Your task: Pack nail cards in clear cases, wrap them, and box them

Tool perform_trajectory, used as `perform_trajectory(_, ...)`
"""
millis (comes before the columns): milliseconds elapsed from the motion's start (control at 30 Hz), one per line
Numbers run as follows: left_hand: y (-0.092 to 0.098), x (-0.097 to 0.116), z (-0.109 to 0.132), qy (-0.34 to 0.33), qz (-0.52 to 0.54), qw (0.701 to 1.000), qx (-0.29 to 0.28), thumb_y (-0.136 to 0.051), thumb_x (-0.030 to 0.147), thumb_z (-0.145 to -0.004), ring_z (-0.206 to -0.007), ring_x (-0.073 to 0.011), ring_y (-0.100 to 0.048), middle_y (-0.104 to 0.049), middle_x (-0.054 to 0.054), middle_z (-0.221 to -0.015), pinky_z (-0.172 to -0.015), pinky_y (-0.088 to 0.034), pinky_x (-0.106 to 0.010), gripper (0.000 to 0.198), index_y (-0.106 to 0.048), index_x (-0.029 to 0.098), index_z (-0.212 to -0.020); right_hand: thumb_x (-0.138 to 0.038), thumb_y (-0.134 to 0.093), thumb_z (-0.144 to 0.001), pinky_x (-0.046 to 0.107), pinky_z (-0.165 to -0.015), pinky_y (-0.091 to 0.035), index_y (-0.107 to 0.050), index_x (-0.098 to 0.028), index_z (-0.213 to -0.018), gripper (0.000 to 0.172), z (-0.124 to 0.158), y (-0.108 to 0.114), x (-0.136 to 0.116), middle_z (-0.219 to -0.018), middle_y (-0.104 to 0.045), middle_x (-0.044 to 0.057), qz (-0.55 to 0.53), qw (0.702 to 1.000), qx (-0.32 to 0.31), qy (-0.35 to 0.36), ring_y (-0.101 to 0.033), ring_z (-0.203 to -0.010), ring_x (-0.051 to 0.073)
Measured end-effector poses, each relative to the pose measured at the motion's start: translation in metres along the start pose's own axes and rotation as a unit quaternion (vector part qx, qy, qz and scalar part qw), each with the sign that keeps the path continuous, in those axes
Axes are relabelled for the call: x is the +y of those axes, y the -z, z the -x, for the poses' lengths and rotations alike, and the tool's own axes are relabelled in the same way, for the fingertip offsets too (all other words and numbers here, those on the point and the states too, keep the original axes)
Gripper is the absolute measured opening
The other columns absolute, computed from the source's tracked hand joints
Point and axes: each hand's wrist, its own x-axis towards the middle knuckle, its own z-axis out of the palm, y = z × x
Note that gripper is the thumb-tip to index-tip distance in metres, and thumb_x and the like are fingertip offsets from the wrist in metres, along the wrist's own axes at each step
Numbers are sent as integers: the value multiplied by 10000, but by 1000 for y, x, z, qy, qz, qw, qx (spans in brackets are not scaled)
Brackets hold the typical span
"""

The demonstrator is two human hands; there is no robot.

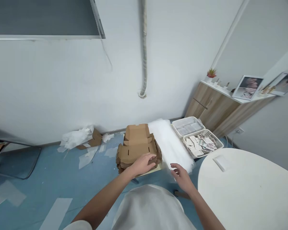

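Observation:
A stack of flat brown cardboard boxes point(135, 147) lies on a low table in the middle of the head view. My left hand point(144, 164) is at the stack's front right edge, its fingers apart and bent toward the cardboard; whether it touches is hard to tell. To the right of the boxes lies a thick pile of white foam sheets point(169, 143). Near the front of that pile my right hand point(181, 176) hovers with thumb and fingers apart, holding nothing.
Two white baskets point(220, 147) hold clear packets and printed cards. A round white table point(249, 188) stands at the right, bearing a small white packet point(221, 163). Behind is a wooden cabinet point(218, 107). Foam scraps point(78, 139) and a chair frame point(35, 163) are at the left.

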Motion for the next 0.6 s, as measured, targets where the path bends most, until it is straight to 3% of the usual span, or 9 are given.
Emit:
perform_trajectory(100,21,-29,12,31,-41,998,30,-397,410,-830,-1113,-236,-475,-505,-70,-1236,-899,-387,-352,428,-451,226,-1213,-320,-443,-780,340,-797,-460,-536,-229,-1084,330,-23,-22,-21,-1110,-543,75,92,994,1,63,-545,-963,200)
perform_trajectory(233,33,-64,22,66,-109,992,18,-428,404,-807,-1106,-259,-481,-500,-101,-1241,-896,-390,-370,465,-451,181,-1215,-239,-469,-763,378,-922,-381,-532,-189,-1109,355,-54,-50,-43,-1179,-489,108,230,963,45,135,-463,-1082,230)
perform_trajectory(433,27,-88,28,92,-133,987,-9,-447,424,-786,-1077,-264,-510,-532,-111,-1204,-852,-421,-362,496,-446,165,-1209,-224,-501,-753,373,-868,-391,-535,-157,-1123,377,-79,-76,-65,-1162,-495,140,386,915,37,109,-460,-1046,260)
perform_trajectory(600,21,-91,28,95,-140,986,-1,-460,437,-776,-1035,-266,-539,-562,-104,-1156,-802,-441,-358,493,-456,182,-1197,-232,-502,-756,355,-856,-392,-594,-164,-1031,298,-86,-80,-69,-1119,-539,129,424,902,-4,80,-485,-1034,259)
